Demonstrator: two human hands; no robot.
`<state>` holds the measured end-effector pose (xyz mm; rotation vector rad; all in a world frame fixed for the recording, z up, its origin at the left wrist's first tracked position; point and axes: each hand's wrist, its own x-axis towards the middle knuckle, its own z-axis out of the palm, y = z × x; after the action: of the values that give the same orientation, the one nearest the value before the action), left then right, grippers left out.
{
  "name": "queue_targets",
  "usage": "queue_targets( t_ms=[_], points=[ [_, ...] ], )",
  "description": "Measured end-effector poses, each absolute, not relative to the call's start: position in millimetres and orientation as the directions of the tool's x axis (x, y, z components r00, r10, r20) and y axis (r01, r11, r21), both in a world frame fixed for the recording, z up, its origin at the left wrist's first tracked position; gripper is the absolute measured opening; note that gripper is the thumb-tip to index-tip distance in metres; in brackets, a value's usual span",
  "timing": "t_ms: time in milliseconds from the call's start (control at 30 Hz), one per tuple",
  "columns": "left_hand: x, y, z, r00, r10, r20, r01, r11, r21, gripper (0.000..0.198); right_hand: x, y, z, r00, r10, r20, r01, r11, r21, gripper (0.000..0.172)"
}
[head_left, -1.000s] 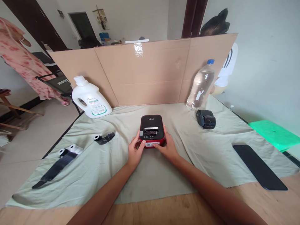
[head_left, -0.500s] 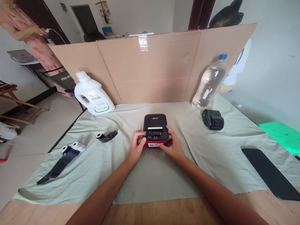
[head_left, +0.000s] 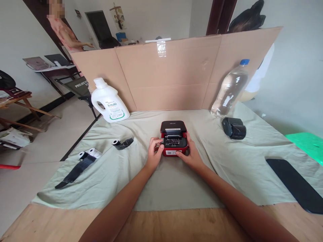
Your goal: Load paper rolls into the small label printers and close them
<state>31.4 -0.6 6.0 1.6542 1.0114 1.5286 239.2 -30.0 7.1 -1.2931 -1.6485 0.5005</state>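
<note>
A small red and black label printer (head_left: 182, 144) rests on the pale green cloth (head_left: 174, 181) between my hands, its black lid (head_left: 173, 125) tilted up at the back. Inside the gap shows a roller, with a piece of dark, shiny strip in front of it. My left hand (head_left: 154, 154) grips the printer's left side, fingers bent at its front corner and thumb against the edge. On the opposite side, my right hand (head_left: 193, 154) is wrapped round the right wall, its thumb on the white label at the front.
Left lie a small roll with dark strip (head_left: 126, 144) and a pair of rolls (head_left: 94, 153) with black strip. A white detergent bottle (head_left: 111, 104), cardboard screen (head_left: 166, 77) and water bottle (head_left: 230, 89) stand behind. Right are a black device (head_left: 233, 128) and a dark flat slab (head_left: 294, 183).
The printer's lid has come up from shut to raised, baring its inside. Both hands stay on the printer. The view has shifted slightly, and the person at the back left has changed posture.
</note>
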Motion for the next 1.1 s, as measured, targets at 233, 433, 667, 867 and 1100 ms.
queue_targets(
  t_ms=[233, 433, 667, 867, 1100],
  points=[
    [31.8, 0.6, 8.3, 0.022, 0.889, 0.457, 0.091, -0.457, 0.885, 0.032, 249.7, -23.6, 36.3, -0.012, 0.858, 0.514, 0.487, 0.454, -0.746, 0.048],
    [31.9, 2.5, 7.9, 0.019, 0.866, 0.5, 0.079, -0.5, 0.863, 0.031, 253.1, 31.5, 80.0, -0.108, 0.917, 0.383, 0.689, 0.347, -0.636, 0.029],
    [31.8, 1.5, 6.3, 0.031, 0.865, 0.502, 0.062, -0.503, 0.862, 0.029, 211.3, 90.9, 116.7, -0.373, 0.921, -0.108, 0.912, 0.343, -0.227, 0.037],
    [30.1, 1.8, 6.0, 0.059, 0.855, 0.516, 0.039, -0.518, 0.854, 0.025, 210.1, 83.0, 123.2, -0.316, 0.942, -0.115, 0.939, 0.293, -0.182, 0.031],
    [30.3, 3.2, 3.5, 0.064, 0.858, 0.509, 0.026, -0.512, 0.859, 0.026, 203.0, 50.5, 113.7, -0.148, 0.988, -0.038, 0.982, 0.143, -0.12, 0.027]
  ],
)
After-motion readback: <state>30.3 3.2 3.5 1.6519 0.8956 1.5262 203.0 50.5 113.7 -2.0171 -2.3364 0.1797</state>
